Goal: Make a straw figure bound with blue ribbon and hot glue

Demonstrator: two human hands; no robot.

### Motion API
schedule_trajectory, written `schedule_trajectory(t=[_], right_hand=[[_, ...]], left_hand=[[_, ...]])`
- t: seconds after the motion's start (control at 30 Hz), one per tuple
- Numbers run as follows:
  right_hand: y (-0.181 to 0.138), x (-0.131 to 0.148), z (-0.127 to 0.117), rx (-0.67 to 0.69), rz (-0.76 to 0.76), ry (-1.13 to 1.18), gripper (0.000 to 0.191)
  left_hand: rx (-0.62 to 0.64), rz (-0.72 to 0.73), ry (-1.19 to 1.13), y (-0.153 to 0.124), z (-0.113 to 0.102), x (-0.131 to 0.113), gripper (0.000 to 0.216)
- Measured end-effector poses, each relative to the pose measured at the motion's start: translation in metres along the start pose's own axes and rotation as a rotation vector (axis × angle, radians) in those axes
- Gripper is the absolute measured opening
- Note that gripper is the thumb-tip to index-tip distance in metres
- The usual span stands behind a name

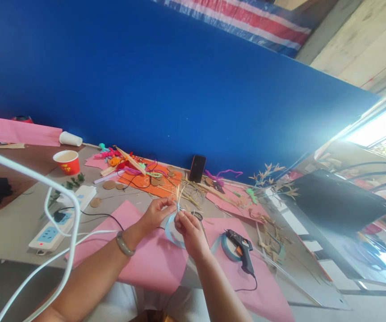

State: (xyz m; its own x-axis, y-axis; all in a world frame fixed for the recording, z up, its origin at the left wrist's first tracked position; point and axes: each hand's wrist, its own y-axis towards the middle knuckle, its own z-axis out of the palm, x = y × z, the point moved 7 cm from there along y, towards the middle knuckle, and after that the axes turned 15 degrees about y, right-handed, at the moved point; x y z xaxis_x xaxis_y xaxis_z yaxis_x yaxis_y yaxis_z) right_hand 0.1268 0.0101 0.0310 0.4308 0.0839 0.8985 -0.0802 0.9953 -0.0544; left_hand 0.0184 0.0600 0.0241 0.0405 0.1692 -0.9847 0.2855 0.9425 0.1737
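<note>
Ribbon [170, 232], pale blue and curled in a loop, is hanging just above the pink paper [153, 261] at the near edge of the table [8, 232], and I am holding it up between both hands. My left hand [157, 213], with a bracelet [125, 243] on its wrist, is pinching the straw [178, 197] between pressed fingertips. The straw is sticking up from the top of the loop. My right hand [190, 231] is closing its fingers on the ribbon just below; how the two pieces join is too small for me to tell. A glue gun [241, 250] is lying on the paper just right of my right hand. A power strip [62, 219] is sitting well left, and a red cup [67, 161] is standing beyond it.
</note>
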Motion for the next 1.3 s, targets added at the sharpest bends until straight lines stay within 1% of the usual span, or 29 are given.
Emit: schedule_trajectory(t=[0.17,0.3,0.37,0.43,0.5,0.57,0.63,0.7,0.77,0.83,0.9,1.0,1.13,1.3], right_hand=[[-0.002,-0.003,0.004,0.031,0.068,0.138,0.029],[-0.001,-0.008,0.009,0.104,0.161,0.3,0.027],[0.0,-0.011,0.011,0.143,0.202,0.373,0.026],[0.0,-0.013,0.011,0.151,0.213,0.393,0.026],[0.001,-0.013,0.008,0.121,0.188,0.348,0.026],[0.001,-0.011,0.004,0.061,0.132,0.264,0.03],[0.0,-0.007,0.001,-0.005,0.064,0.133,0.037],[-0.001,0.0,-0.003,-0.07,-0.029,-0.05,0.041],[-0.003,0.008,-0.006,-0.138,-0.13,-0.218,0.036],[-0.006,0.015,-0.009,-0.199,-0.213,-0.293,0.028],[-0.007,0.019,-0.011,-0.225,-0.251,-0.304,0.024],[-0.008,0.02,-0.011,-0.222,-0.248,-0.302,0.022],[-0.006,0.017,-0.01,-0.191,-0.209,-0.239,0.026],[-0.003,0.006,-0.008,-0.123,-0.114,-0.066,0.028]], left_hand=[[0.014,-0.104,-0.123,0.0,0.002,0.008,0.021],[0.075,-0.131,-0.179,-0.001,0.006,0.011,0.023],[0.084,-0.145,-0.197,-0.001,0.006,0.014,0.023],[0.082,-0.142,-0.189,-0.001,0.006,0.015,0.022],[0.082,-0.121,-0.152,-0.002,0.005,0.013,0.022],[0.069,-0.09,-0.105,-0.002,0.004,0.008,0.02],[0.056,-0.061,-0.06,-0.002,0.003,0.003,0.018],[0.056,-0.048,-0.029,-0.003,0.003,0.001,0.017],[0.049,-0.055,-0.016,-0.003,0.003,0.002,0.016],[0.038,-0.065,-0.02,-0.002,0.002,0.004,0.014],[0.065,-0.08,-0.045,-0.002,0.004,0.005,0.014],[0.116,-0.114,-0.104,-0.003,0.007,0.006,0.02],[0.135,-0.151,-0.159,-0.003,0.01,0.006,0.025],[0.157,-0.182,-0.211,-0.003,0.012,0.012,0.029]])
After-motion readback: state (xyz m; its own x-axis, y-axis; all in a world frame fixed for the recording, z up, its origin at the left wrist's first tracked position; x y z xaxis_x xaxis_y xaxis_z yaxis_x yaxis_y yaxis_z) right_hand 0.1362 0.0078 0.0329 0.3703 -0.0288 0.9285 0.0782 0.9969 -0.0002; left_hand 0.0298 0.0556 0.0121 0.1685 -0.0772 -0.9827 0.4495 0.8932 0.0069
